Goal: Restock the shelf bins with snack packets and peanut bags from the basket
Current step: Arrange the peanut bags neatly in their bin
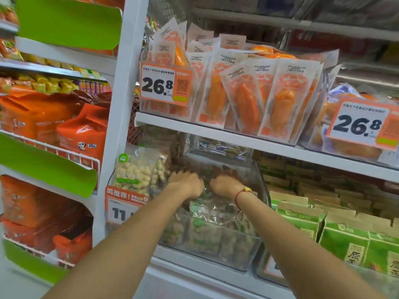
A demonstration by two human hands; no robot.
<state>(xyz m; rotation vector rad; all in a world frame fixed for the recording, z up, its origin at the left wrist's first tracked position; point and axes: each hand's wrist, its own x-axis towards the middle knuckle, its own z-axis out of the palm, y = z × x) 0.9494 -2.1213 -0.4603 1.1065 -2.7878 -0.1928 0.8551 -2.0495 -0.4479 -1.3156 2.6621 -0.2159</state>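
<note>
Clear plastic, crinkled and glossy, wraps the peanut bags that fill the transparent bin on the lower shelf, just right of the white upright. The bags at the front stand on their short ends with their long axis roughly vertical and green labels facing outward; those on top lie tilted and overlapping, so their direction is hard to read. Both hands reach deep into the bin over the pile. The left hand rests palm down on the bags, fingers pointing toward the back of the shelf; motion blur smears them, so whether they pinch a bag or only press on it cannot be told. The right hand, with a red cord bracelet at the wrist, is just beside it, its fingers curled down into the packets and hidden, so its grip cannot be told either. Left of the hands, one bag of pale shelled nuts stands upright at the bin's corner, above an orange price tag partly cut off by the left forearm. On the shelf above, orange snack packets stand upright in a clear bin behind a 26.8 tag. Green cartons sit to the right, orange bags on the left rack.
</note>
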